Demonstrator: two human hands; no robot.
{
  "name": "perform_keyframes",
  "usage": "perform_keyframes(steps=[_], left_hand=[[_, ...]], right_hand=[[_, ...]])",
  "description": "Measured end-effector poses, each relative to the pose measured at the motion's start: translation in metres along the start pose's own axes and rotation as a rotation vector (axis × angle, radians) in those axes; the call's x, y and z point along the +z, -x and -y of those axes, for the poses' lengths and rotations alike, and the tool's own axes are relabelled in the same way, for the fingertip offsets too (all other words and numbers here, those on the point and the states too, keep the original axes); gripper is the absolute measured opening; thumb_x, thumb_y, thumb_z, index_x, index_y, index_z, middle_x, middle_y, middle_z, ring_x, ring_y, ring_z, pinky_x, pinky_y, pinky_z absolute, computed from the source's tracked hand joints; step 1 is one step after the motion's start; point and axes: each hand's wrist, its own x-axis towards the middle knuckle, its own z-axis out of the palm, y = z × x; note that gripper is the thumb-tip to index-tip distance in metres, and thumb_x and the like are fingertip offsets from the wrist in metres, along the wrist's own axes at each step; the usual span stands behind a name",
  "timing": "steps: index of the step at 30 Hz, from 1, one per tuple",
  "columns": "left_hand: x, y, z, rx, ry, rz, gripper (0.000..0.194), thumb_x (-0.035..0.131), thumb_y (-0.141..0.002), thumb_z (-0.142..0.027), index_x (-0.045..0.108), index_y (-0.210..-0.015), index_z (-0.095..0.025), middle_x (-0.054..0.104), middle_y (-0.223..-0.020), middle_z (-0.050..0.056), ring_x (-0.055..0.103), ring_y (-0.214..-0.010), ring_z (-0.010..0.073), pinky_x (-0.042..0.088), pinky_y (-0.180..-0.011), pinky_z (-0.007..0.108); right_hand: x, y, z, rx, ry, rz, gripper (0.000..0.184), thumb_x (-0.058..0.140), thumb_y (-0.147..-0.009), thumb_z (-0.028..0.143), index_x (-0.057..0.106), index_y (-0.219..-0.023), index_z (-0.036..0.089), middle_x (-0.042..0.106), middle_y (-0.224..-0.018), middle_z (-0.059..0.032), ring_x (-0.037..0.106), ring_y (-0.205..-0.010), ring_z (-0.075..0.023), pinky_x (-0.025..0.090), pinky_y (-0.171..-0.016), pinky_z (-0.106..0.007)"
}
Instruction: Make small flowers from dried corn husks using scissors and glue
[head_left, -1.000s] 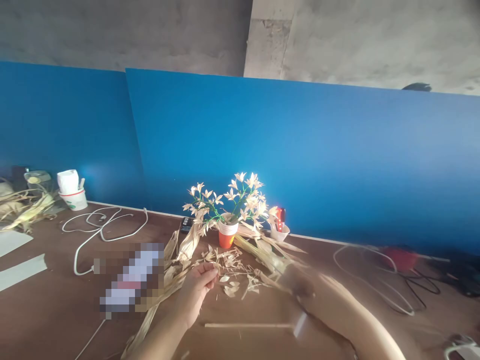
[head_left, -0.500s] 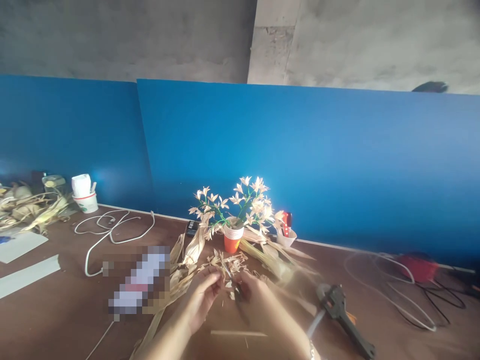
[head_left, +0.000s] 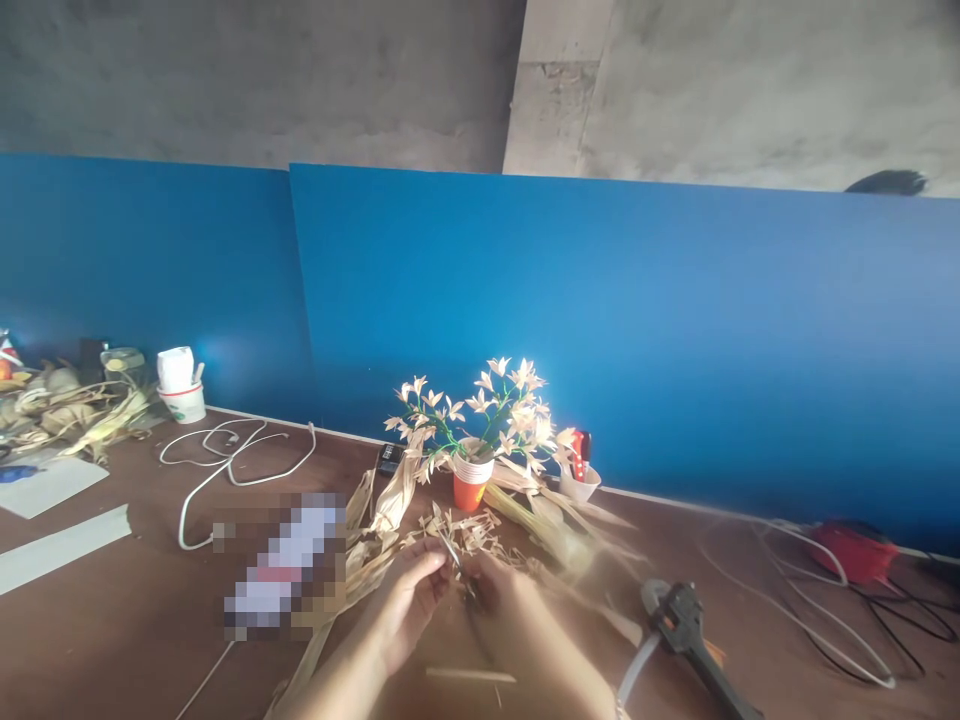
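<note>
My right hand (head_left: 504, 588) is closed around scissors (head_left: 454, 552), whose blades point up and to the left, toward the fingers of my left hand. My left hand (head_left: 412, 592) is pinched, thumb against fingers; whatever it holds is too small to make out. Just beyond both hands lies a heap of small cut corn husk pieces (head_left: 487, 530). Behind the heap stands an orange and white paper cup (head_left: 470, 490), with green stems and pale husk flowers (head_left: 517, 405) rising from it.
Long dried corn husks (head_left: 394, 500) lie on both sides of the cup. A hot glue gun (head_left: 686, 625) rests at the right. A blurred-out white object (head_left: 289, 560) and a white cable (head_left: 225, 465) are at the left. A blue partition (head_left: 600, 320) closes off the table's back.
The whole view has shifted slightly, so things on the table sit a little further right. The scissors' blades now show closer to my left fingertips. Both hands keep their grip.
</note>
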Motion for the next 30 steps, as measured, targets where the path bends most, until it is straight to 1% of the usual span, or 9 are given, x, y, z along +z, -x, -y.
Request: perform_keyframes(steps=[5, 8, 13, 18, 21, 25, 30], left_hand=[[0.001, 0.001, 0.0, -0.005, 0.007, 0.008, 0.019, 0.083, -0.063, -0.017, 0.069, -0.076, -0.013, 0.067, -0.07, 0.001, 0.058, -0.064, 0.0093, 0.046, -0.065, 0.021], [0.002, 0.0, -0.001, -0.011, 0.002, 0.002, 0.019, 0.083, -0.062, -0.016, 0.069, -0.074, -0.012, 0.066, -0.069, 0.001, 0.058, -0.062, 0.009, 0.046, -0.063, 0.021], [0.0, 0.0, -0.001, -0.022, 0.022, -0.037, 0.019, 0.083, -0.061, -0.014, 0.07, -0.074, -0.012, 0.067, -0.068, 0.001, 0.059, -0.062, 0.0094, 0.047, -0.062, 0.02], [-0.001, -0.001, -0.001, -0.028, 0.03, -0.047, 0.017, 0.083, -0.061, -0.012, 0.069, -0.072, -0.012, 0.067, -0.066, 0.001, 0.06, -0.06, 0.009, 0.048, -0.061, 0.019], [-0.001, 0.0, -0.003, -0.046, 0.009, -0.058, 0.017, 0.082, -0.06, -0.011, 0.069, -0.071, -0.012, 0.067, -0.065, 0.001, 0.06, -0.059, 0.0096, 0.047, -0.059, 0.02], [-0.002, 0.0, -0.006, -0.06, -0.047, -0.073, 0.015, 0.08, -0.062, -0.011, 0.068, -0.071, -0.012, 0.068, -0.065, 0.002, 0.06, -0.059, 0.0109, 0.046, -0.061, 0.022], [-0.01, -0.004, -0.004, -0.094, -0.084, -0.075, 0.017, 0.082, -0.061, -0.013, 0.069, -0.071, -0.012, 0.067, -0.066, 0.001, 0.059, -0.06, 0.0095, 0.044, -0.059, 0.02]], right_hand=[[-0.001, -0.001, 0.002, -0.016, -0.056, 0.022, 0.014, 0.055, -0.075, 0.017, 0.065, -0.085, 0.016, 0.058, -0.062, 0.0022, 0.054, -0.07, -0.0149, 0.042, -0.067, -0.023], [-0.002, -0.002, 0.004, -0.017, -0.06, 0.024, 0.016, 0.053, -0.077, 0.016, 0.066, -0.086, 0.016, 0.058, -0.063, 0.0014, 0.055, -0.071, -0.0158, 0.043, -0.069, -0.024], [-0.006, 0.0, 0.008, -0.017, -0.095, 0.03, 0.014, 0.061, -0.074, 0.021, 0.067, -0.086, 0.015, 0.061, -0.066, 0.0006, 0.054, -0.069, -0.0153, 0.043, -0.069, -0.023], [-0.006, 0.0, 0.008, -0.001, -0.096, 0.033, 0.013, 0.062, -0.073, 0.022, 0.068, -0.083, 0.016, 0.06, -0.063, 0.002, 0.052, -0.067, -0.014, 0.042, -0.068, -0.023], [-0.006, 0.0, 0.005, -0.001, -0.071, 0.03, 0.013, 0.061, -0.073, 0.02, 0.067, -0.083, 0.016, 0.059, -0.063, 0.0023, 0.05, -0.065, -0.013, 0.04, -0.066, -0.022], [-0.008, 0.0, 0.0, -0.012, -0.006, 0.033, 0.015, 0.06, -0.07, 0.015, 0.067, -0.083, 0.015, 0.06, -0.065, 0.0022, 0.046, -0.061, -0.0112, 0.037, -0.059, -0.021], [-0.017, 0.001, 0.001, -0.073, 0.134, 0.021, 0.017, 0.054, -0.065, 0.007, 0.064, -0.074, 0.017, 0.055, -0.06, 0.0032, 0.041, -0.056, -0.0102, 0.03, -0.053, -0.02]])
